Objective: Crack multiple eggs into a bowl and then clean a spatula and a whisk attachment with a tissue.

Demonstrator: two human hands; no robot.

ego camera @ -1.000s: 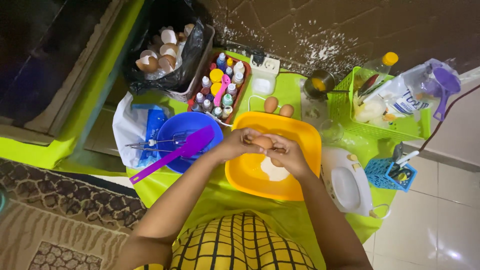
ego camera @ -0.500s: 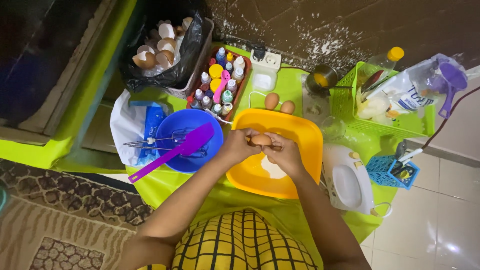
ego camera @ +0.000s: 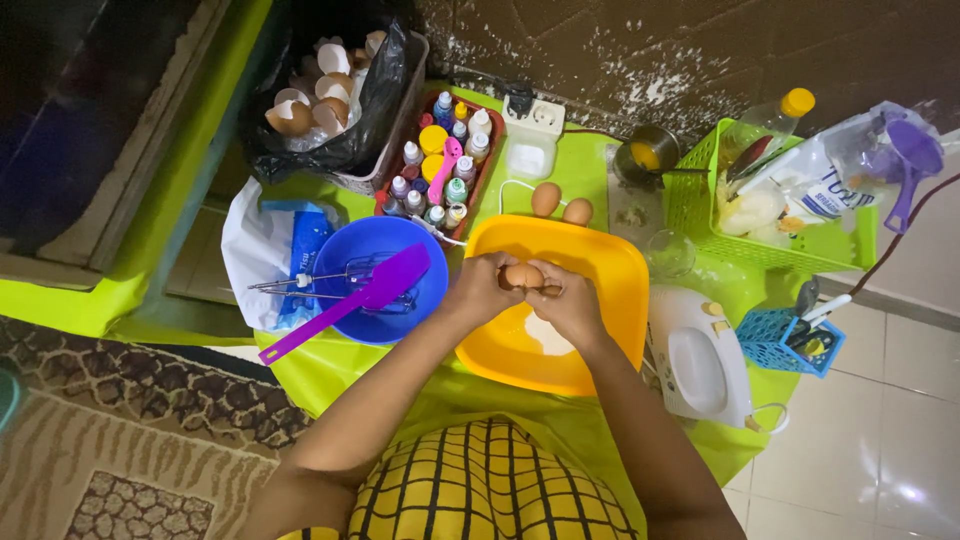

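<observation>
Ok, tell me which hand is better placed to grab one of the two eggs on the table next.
Right, probably. Both hands hold the egg over the yellow bowl, but the right hand sits slightly nearer the two spare eggs than the left hand.

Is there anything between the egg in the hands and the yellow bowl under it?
Nothing visible. Both hands, left and right, hold the egg directly over the yellow bowl, with only open space below it. The bowl holds some white stuff. The purple spatula lies on the blue bowl beside it.
</observation>
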